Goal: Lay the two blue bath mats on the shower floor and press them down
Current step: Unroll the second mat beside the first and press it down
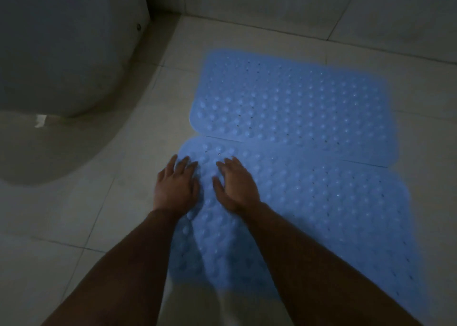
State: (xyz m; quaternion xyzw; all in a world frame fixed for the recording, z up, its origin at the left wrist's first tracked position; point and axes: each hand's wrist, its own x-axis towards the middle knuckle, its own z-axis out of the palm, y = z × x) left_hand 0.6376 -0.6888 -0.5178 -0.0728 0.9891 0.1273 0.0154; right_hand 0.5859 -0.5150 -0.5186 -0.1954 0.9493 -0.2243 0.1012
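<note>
Two blue bubbled bath mats lie side by side on the pale tiled floor. The far mat (294, 103) lies flat toward the wall. The near mat (321, 214) lies in front of it, and their long edges meet or slightly overlap. My left hand (174, 185) rests palm down on the near mat's left end, partly over its edge, fingers straight. My right hand (236, 185) presses flat on the same mat just to the right, fingers spread. My forearms hide part of the near mat's front left.
A white toilet base (61, 54) stands at the left, with its shadow on the floor tiles (86, 214). A tiled wall (296, 2) runs along the back, behind the far mat. The room is dim.
</note>
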